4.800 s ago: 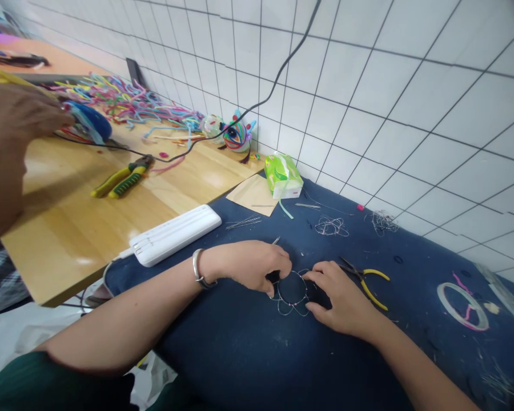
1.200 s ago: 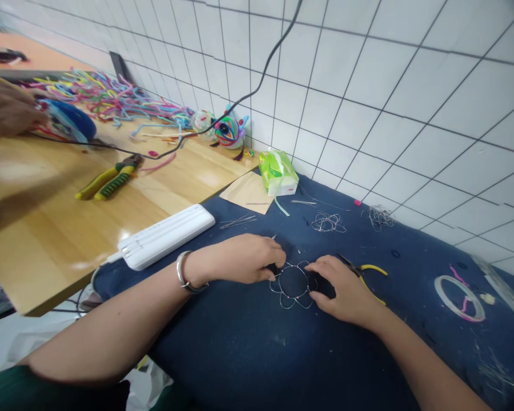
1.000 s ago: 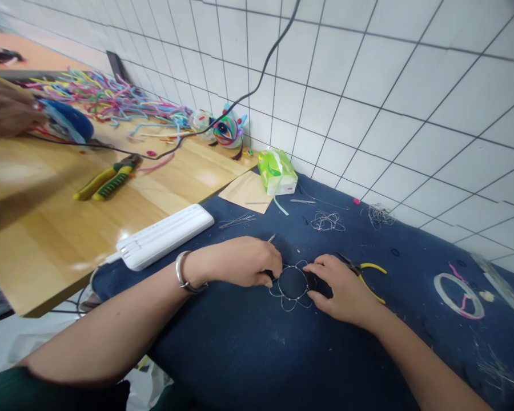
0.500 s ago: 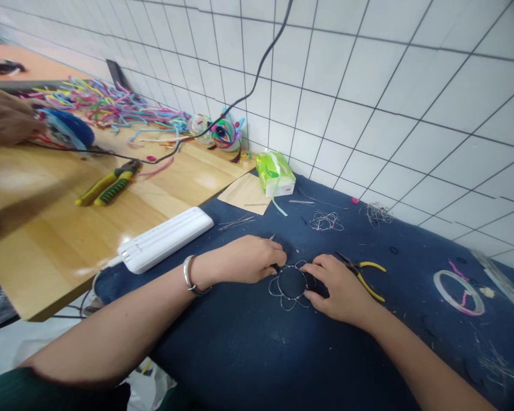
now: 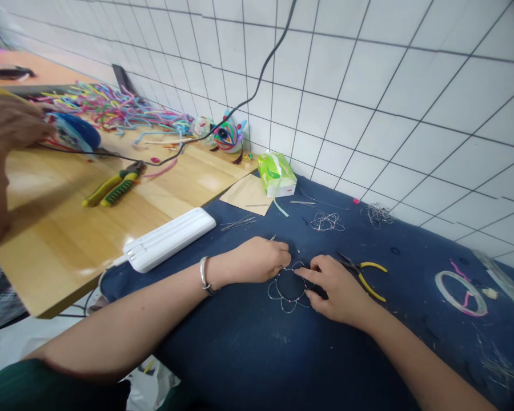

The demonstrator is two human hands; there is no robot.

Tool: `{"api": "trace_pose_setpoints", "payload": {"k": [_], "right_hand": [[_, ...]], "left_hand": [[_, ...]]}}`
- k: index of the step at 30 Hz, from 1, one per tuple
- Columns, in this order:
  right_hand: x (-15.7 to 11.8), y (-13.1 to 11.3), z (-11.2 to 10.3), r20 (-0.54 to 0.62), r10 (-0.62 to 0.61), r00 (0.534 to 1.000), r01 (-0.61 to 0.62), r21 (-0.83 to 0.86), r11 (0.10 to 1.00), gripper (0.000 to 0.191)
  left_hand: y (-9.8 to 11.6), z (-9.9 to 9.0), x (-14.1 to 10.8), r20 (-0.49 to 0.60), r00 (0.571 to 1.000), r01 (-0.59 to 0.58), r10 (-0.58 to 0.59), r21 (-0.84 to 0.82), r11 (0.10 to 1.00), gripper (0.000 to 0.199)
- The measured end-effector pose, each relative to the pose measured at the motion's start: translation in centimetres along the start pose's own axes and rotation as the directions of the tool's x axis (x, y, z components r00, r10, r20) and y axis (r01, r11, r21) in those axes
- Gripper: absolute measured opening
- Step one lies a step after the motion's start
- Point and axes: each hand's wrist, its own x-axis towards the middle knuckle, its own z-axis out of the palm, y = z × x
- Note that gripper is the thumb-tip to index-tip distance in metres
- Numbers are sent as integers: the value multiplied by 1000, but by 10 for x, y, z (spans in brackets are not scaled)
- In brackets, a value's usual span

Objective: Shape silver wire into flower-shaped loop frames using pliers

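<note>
A flower shape of thin silvery wire point(image 5: 289, 299), with looped petals and small pinkish beads around a ring, lies flat on the dark blue cloth point(image 5: 257, 348). My left hand point(image 5: 263, 260), wearing a silver bangle point(image 5: 204, 274), is closed at the flower's upper left edge. A thin pointed tip point(image 5: 273, 237) sticks out above its knuckles; what it belongs to is hidden in the fingers. From the right, my right hand point(image 5: 340, 291) holds the flower's right side, index fingertip on the ring's top and thumb lower down. Its palm hides some petals.
Yellow-handled pliers point(image 5: 370, 279) lie right of my right hand, a roll of clear line point(image 5: 460, 293) farther right. Wire tangles point(image 5: 326, 221), a tissue pack point(image 5: 277, 174) and a white power bank point(image 5: 170, 240) lie beyond. Another person's hand point(image 5: 12, 123) works at the wooden table point(image 5: 188, 177).
My right index finger has reached left onto the top of the wire ring, closer to my left hand. The whole view has shifted slightly.
</note>
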Motion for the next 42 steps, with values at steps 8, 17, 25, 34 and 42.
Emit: {"api": "trace_pose_setpoints", "payload": {"k": [8,17,25,34,42], "right_hand": [[-1,-3,3,-19,17,1000,-17,7,1000,42],[-4,1,6,-41,6,999,-5,17,1000,41],[-3,7,5,-16,-20,1000,21,63,998,41],[-4,11,3,31,-33,999,30,85,996,40],[-7,12,5,-10,-67,998,67,96,993,40]], "left_hand": [[-4,-4,1,-43,999,23,-26,-55,998,14],[-3,-13,-4,98,990,-71,97,-244,967,14],[-7,-6,-2,124,982,-111,143,-240,965,19],[-8,-9,-4,56,997,-55,58,-67,996,39],[-9,-5,-5,-25,998,53,-51,101,993,62]]}}
